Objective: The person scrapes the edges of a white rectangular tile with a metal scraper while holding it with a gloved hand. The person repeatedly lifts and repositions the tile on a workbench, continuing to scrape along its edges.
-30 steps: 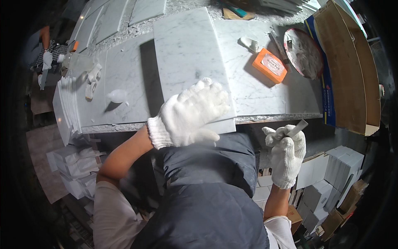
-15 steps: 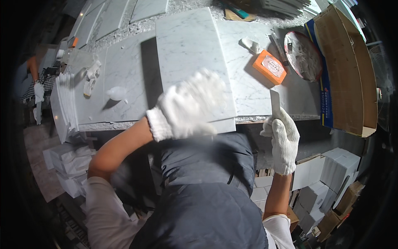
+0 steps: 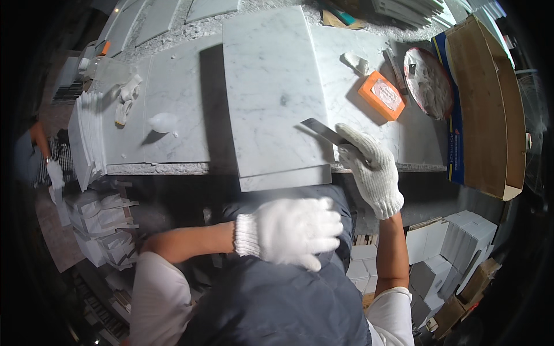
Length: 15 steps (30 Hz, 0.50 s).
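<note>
A white knitted glove covers my left hand (image 3: 293, 232), which hovers over my dark-clad lap with its fingers spread and nothing in them. My right hand (image 3: 372, 167), gloved the same way, grips a flat grey metal scraper (image 3: 324, 131). Its blade points left across the right edge of a pale grey-veined marble slab (image 3: 271, 75). This long slab lies on the bench in front of me, with a second slab edge showing under its near end. A small dark grey smudge shows on the slab's face.
Right of the slab lie an orange box (image 3: 382, 96), a crumpled white scrap (image 3: 356, 62) and a round tub of white paste (image 3: 428, 83). An open cardboard box (image 3: 482, 109) stands beyond. Leftward are a translucent rounded thing (image 3: 163, 122) and stacked tiles (image 3: 86, 138); another person's gloved hand (image 3: 55, 173) shows far left.
My left hand has left the slab and come back over my lap. My right hand has swung the scraper from upright to pointing left, over the slab's edge.
</note>
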Motion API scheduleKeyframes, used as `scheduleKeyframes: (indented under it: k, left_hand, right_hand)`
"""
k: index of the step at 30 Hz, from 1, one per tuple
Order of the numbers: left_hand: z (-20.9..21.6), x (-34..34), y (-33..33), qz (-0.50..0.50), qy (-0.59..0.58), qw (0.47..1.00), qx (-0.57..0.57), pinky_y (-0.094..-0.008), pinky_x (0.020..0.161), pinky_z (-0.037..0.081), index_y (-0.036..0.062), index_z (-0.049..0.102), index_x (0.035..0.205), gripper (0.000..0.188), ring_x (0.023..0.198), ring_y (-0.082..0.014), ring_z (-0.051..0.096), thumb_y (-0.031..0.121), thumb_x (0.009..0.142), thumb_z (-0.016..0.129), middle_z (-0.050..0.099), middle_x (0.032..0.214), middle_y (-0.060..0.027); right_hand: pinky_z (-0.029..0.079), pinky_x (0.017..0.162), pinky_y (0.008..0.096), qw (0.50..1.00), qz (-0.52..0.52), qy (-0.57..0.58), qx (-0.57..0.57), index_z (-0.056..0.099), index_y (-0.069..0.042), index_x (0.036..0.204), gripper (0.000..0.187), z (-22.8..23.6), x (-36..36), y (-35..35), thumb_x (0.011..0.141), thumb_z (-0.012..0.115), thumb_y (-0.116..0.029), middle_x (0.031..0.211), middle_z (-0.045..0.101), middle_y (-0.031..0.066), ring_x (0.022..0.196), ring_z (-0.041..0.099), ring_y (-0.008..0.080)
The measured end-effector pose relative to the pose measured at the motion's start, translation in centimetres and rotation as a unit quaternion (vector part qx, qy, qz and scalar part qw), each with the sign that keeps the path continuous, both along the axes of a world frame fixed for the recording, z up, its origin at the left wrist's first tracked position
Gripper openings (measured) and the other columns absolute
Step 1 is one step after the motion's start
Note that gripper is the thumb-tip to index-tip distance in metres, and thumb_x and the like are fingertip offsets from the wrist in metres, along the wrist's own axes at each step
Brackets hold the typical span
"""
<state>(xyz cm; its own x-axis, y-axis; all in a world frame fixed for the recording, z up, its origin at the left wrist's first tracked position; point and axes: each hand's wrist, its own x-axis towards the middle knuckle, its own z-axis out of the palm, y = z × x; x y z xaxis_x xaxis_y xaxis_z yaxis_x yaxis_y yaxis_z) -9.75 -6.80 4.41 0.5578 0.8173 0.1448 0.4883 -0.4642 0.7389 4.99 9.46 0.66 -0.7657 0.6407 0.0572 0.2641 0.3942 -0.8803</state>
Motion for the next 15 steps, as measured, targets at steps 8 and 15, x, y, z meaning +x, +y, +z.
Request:
scheduleKeyframes:
  k: [8, 15]
  left_hand:
    - [-1.6, -3.6, -3.1, 0.406, 0.106, 0.876, 0.239, -0.0528, 0.096, 0.051, 0.0026, 0.069, 0.096, 0.018, 0.101, -0.0342, 0.065, 0.017, 0.086, 0.073, 0.067, 0.1, -0.0121]
    - [-2.5, -5.3, -2.7, 0.441, 0.14, 0.87, 0.173, -0.0438, 0.074, 0.048, 0.0084, 0.065, 0.077, 0.022, 0.076, -0.0288, 0.057, 0.014, 0.059, 0.077, 0.054, 0.078, -0.0079]
  right_hand:
    - [0.05, 0.063, 0.0347, 0.985, 0.042, -0.099, 0.136, 0.073, -0.013, 0.126, 0.03, 1.3, -2.1, -0.1, 0.097, 0.066, -0.009, 0.077, 0.063, 0.0088, 0.066, 0.061, 0.0223]
    - [0.05, 0.062, 0.0365, 0.981, 0.05, -0.097, 0.162, 0.075, -0.012, 0.122, 0.027, 1.4, -2.4, -0.3, 0.097, 0.065, -0.009, 0.078, 0.063, 0.0106, 0.066, 0.062, 0.0259]
